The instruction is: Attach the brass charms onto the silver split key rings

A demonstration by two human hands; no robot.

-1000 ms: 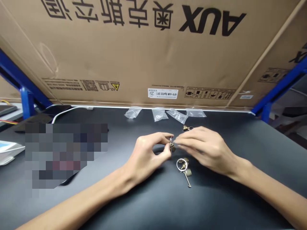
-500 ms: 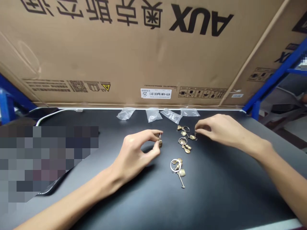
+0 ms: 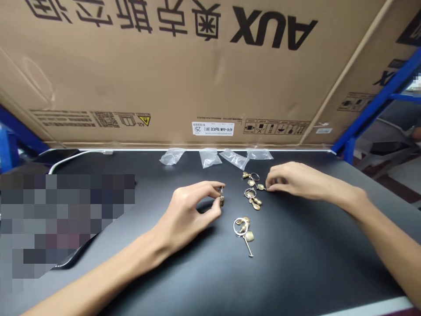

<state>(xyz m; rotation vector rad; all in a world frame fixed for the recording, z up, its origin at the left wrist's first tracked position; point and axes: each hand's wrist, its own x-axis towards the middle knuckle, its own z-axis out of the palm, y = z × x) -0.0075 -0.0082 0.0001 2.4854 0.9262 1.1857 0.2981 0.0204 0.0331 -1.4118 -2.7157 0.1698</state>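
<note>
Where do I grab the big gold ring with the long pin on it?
Probably pinch the thin pin of that brass ring, coming from the near side. The pin sticks out alone toward you, away from the clustered charms, so your fingers shouldn't bump them.

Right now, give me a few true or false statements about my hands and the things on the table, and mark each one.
The left hand pinches a small brass charm. True.
Four clear plastic bags lie along the back edge of the black table. True.
The right hand holds one of those bags. False: its fingertips are at a string of brass charms, apart from the bags.
The left hand covers the metal ring. False: the ring lies on the table between the hands, touching neither.
</note>
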